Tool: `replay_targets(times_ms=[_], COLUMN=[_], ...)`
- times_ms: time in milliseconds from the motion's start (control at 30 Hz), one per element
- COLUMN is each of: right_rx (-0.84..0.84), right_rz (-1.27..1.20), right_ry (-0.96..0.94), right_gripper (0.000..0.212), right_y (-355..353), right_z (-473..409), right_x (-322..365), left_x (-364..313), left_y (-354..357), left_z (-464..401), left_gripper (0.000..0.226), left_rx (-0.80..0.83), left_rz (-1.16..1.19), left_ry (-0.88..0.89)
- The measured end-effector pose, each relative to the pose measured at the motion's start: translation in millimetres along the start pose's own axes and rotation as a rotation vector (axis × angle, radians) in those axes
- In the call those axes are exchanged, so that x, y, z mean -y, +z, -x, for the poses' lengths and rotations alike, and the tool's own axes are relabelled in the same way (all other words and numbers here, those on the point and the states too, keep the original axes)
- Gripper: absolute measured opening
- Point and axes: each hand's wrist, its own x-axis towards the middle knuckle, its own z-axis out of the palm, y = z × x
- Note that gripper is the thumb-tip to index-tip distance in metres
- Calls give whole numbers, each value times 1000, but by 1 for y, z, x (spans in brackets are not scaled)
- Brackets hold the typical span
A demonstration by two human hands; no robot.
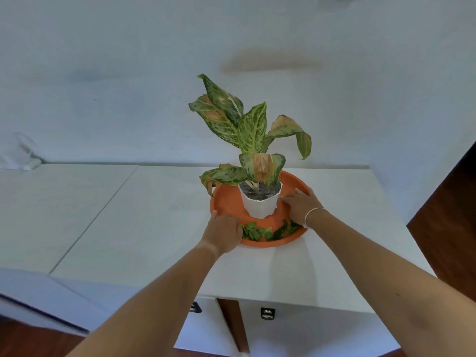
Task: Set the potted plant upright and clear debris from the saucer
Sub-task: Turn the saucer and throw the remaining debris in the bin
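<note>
A white pot (pixel 260 203) with a speckled green plant (pixel 251 130) stands upright in the middle of an orange saucer (pixel 226 202). Some of its leaves are brown and wilted. Green leaf scraps (pixel 256 233) lie in the saucer's near part, in front of the pot. My left hand (pixel 222 234) rests on the saucer's near-left rim, fingers down beside the scraps. My right hand (pixel 301 207) lies flat inside the saucer at the right, fingertips touching the pot's side. A thin white band circles that wrist.
The saucer sits on a white cabinet top (pixel 154 215) against a white wall. The cabinet's right edge falls off close to the saucer, with dark wood floor (pixel 448 215) beyond. Drawer handles (pixel 268 313) show below the front edge. A clear object (pixel 20 153) stands far left.
</note>
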Motion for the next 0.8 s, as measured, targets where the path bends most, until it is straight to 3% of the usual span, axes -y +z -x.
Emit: replay_targets(times_ms=[400,533,800], right_rx=[-21,14,112], right_rz=[-264,-232,-188], right_ry=[124,56,91], right_gripper=[37,41,48], right_y=[-2,-7,-15], right_z=[27,35,46], right_x=[-2,2,29], left_x=[-21,-25,-22], left_y=[1,3,10], left_z=[-2,-7,-18], left_gripper=[35,52,48], left_rx=[55,90,77], left_rz=[155,152,315], left_ry=[-22,16,39])
